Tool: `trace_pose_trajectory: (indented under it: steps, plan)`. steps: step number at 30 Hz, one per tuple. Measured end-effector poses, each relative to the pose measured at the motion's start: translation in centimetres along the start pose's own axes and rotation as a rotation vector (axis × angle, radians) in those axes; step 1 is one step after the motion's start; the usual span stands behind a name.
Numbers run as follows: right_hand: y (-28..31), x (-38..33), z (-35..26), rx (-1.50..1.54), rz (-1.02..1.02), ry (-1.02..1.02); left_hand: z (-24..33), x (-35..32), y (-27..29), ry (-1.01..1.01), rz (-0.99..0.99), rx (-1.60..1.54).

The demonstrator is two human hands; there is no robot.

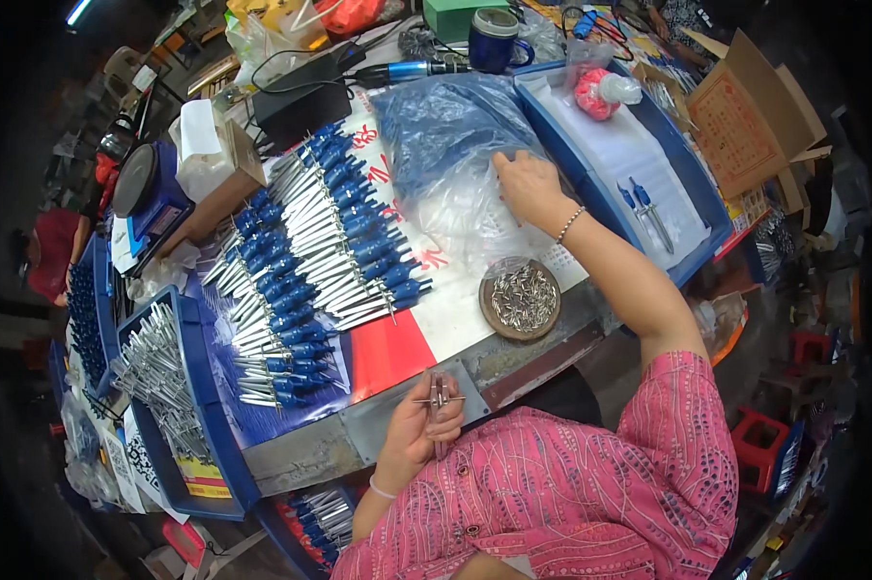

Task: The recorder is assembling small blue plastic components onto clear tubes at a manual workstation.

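Note:
Close to my body at the table's front edge, my left hand (424, 421) is closed around a slim metal piece (440, 389) with a thin rod crossing it; its exact kind is too small to tell. My right hand (532, 189) reaches out to a clear plastic bag (447, 208), fingers curled down into its crumpled film and fingertips hidden. Bluish plastic (445, 111) lies at the bag's far side. Between my hands stands a round dish (494, 324) of small metal parts (522, 296). Rows of blue-ended metal rods (344, 227) lie to the left.
A blue bin (212, 416) of silver rods stands at the left. Beyond my right forearm lies a long blue tray (692, 266) with a few rods and a bottle of pink material (598, 95). A mug (494, 41), black box (300, 101) and open carton (745, 121) stand farther back.

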State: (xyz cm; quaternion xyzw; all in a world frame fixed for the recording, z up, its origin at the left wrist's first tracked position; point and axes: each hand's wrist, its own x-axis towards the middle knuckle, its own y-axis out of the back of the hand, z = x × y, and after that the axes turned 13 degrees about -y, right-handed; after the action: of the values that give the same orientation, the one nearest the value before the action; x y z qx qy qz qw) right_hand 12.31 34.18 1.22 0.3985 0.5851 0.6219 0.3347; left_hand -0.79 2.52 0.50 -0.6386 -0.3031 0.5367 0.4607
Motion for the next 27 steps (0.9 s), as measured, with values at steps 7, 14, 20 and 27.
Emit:
trace_pose_trajectory:
  steps: [7, 14, 20, 27]
  plan:
    - [-1.1, -1.4, 0.2, -0.006, -0.069, -0.029, -0.1, 0.1, 0.0, 0.018, 0.001, -0.003]
    - [5.2, -5.4, 1.7, 0.353, -0.004, 0.061, -0.4, -1.4, 1.0, -0.019, -0.006, -0.013]
    - [8.8, -10.8, -1.4, 1.439, -0.750, -0.193, -0.4, -0.6, 0.3, -0.012, -0.061, 0.029]
    - [6.0, -16.4, -7.0, 1.746, -1.089, -0.309, -1.2, -1.1, -1.8, 0.036, -0.132, -0.034]
